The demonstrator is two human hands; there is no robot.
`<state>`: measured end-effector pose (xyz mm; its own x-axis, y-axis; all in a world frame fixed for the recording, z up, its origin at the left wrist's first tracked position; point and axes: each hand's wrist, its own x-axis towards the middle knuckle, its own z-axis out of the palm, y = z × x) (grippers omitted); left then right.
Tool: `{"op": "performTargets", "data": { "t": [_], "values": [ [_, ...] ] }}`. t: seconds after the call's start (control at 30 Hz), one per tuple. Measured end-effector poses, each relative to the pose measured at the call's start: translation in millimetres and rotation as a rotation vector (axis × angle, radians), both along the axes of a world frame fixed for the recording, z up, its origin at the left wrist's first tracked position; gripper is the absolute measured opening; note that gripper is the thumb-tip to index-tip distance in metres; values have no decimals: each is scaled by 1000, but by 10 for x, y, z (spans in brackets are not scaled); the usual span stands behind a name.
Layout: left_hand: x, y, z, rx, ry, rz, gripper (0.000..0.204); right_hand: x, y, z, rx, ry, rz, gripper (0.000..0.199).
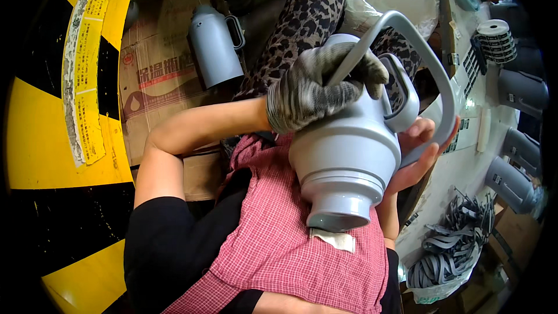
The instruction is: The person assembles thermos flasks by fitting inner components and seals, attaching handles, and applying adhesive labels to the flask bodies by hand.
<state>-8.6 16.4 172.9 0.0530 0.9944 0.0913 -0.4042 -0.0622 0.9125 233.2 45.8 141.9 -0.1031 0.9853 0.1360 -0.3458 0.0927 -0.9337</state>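
Observation:
A pale grey thermos jug (340, 139) lies tilted across my lap, its wide round mouth toward my chest. On its far right side sits a moulded side handle (411, 102). Over the jug arches a long curved grey carry handle (439, 64). My left hand (319, 84), in a grey striped knit glove, is closed around one end of this carry handle, against the jug's body. The bare fingers of my right hand (421, 148) curl round its other end, beside the jug. Part of the right hand is hidden behind the handle.
Another grey jug (215, 46) stands on the left by a printed cardboard box (154, 75). A yellow-and-black striped surface (64, 139) fills the left edge. Along the right bench are several jugs (511, 183), a label roll (495, 40) and a bag of loose grey handles (447, 250).

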Motion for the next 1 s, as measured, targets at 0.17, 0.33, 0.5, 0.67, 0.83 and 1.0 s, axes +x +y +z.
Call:
{"op": "performTargets", "data": {
  "t": [0.17, 0.33, 0.5, 0.67, 0.83, 1.0],
  "values": [
    [-80, 125, 25, 654, 74, -118, 32, -177, 76, 300, 438, 134, 76, 33],
    [-439, 388, 270, 129, -44, -66, 55, -707, 1235, 184, 536, 110, 271, 110],
    [-772, 808, 199, 742, 1202, 178, 49, -324, 1728, -336, -74, -115, 746, 75],
    [-976, 1078, -629, 972, 1803, 239, 44, 513, 1653, -315, -141, 135, 64, 53],
    [-1289, 255, -1659, 280, 1305, 691, 49, 2382, 1847, 290, 244, 357, -572, 33],
    [-1788, -781, -3088, -403, 972, 994, 34, 3760, 2515, 818, 618, 197, -744, 34]
  ]
}}
